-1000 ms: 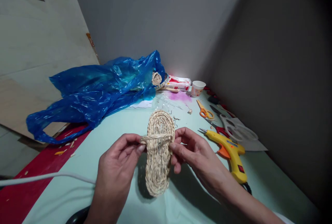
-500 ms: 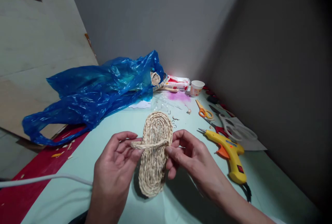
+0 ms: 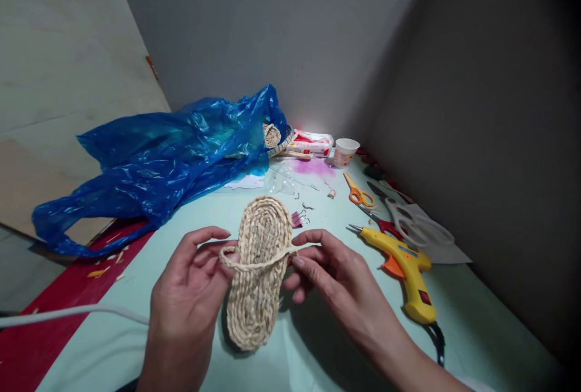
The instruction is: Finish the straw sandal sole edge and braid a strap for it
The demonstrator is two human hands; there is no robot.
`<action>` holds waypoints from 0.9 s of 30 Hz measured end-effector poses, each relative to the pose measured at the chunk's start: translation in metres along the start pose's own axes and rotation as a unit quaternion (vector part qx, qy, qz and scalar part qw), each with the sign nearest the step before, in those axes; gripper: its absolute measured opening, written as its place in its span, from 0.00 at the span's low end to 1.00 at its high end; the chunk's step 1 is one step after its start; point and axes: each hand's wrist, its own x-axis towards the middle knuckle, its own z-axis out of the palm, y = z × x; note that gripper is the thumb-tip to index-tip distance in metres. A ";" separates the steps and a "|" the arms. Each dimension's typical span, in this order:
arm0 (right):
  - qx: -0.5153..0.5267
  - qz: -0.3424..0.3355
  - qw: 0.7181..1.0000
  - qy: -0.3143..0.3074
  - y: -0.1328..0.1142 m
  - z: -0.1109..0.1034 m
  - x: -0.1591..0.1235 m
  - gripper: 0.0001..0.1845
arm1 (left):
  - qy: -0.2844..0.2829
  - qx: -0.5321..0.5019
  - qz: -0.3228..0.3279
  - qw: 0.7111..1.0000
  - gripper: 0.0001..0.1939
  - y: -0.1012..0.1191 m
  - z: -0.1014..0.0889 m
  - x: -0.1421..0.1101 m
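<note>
An oval sole (image 3: 261, 295) of coiled, braided straw stands between my hands, leaning slightly to the right at its top. Across its middle runs a thin braided straw cord (image 3: 256, 267), bent into a loop past the sole's left edge. My left hand (image 3: 193, 283) grips the sole's left side, with the loop by its thumb and fingertips; its fingers are partly hidden. At the right edge, my right hand (image 3: 333, 274) pinches the cord's end between thumb and index finger, the other fingers curled below. A pink binder clip (image 3: 298, 218) lies just behind the sole.
To the right lie a yellow glue gun (image 3: 411, 277), orange scissors (image 3: 361, 194) and white-handled scissors (image 3: 411, 222). A blue plastic bag (image 3: 181, 150) spreads over the back left. Farther back are a paper cup (image 3: 345, 153) and a red-and-white packet (image 3: 313, 143). A white cable (image 3: 77, 310) crosses the left.
Both hands and the sole have shifted a little left, and the sole tilts more. The cord's loop has widened and hangs lower across the sole. The pink clip has come into fuller view.
</note>
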 end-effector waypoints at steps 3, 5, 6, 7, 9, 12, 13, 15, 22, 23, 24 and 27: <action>-0.091 -0.021 0.995 0.020 0.003 -0.004 0.001 0.12 | -0.009 -0.005 -0.012 1.000 0.21 0.000 -0.003 0.002; -0.153 -0.070 0.984 0.051 0.004 -0.006 0.002 0.09 | -0.013 -0.001 -0.019 1.000 0.19 0.000 -0.003 0.002; -0.173 -0.097 0.978 0.069 0.004 -0.006 0.002 0.08 | -0.015 0.003 -0.022 1.000 0.18 0.000 -0.002 0.002; -0.183 -0.116 0.973 0.084 0.004 -0.006 0.003 0.07 | -0.015 0.006 -0.025 1.000 0.17 0.001 -0.002 0.002; -0.168 -0.113 0.975 0.094 0.002 -0.005 0.004 0.06 | -0.013 0.007 -0.031 0.999 0.17 0.002 0.000 0.001; -0.090 -0.044 0.992 0.070 -0.002 0.000 0.004 0.08 | -0.014 0.008 -0.045 0.999 0.17 0.003 0.001 -0.001; -0.059 -0.023 0.996 0.061 -0.003 0.002 0.004 0.09 | -0.016 0.009 -0.048 0.999 0.17 0.003 0.002 -0.001; -0.006 0.001 0.999 0.050 -0.004 0.003 0.005 0.11 | -0.021 0.009 -0.054 0.998 0.17 0.003 0.002 0.000; -0.080 -0.044 0.996 0.021 -0.005 -0.010 0.006 0.06 | -0.013 0.022 -0.060 0.998 0.16 0.002 -0.002 0.003; -0.102 -0.050 0.993 0.011 -0.005 -0.013 0.006 0.05 | -0.012 0.026 -0.063 0.998 0.16 0.003 -0.003 0.003; -0.125 -0.054 0.991 0.001 -0.007 -0.016 0.006 0.05 | -0.010 0.030 -0.067 0.997 0.16 0.004 -0.003 0.004; -0.199 -0.048 0.977 -0.052 -0.010 -0.025 0.004 0.04 | 0.003 0.034 -0.072 0.997 0.17 0.005 -0.002 0.006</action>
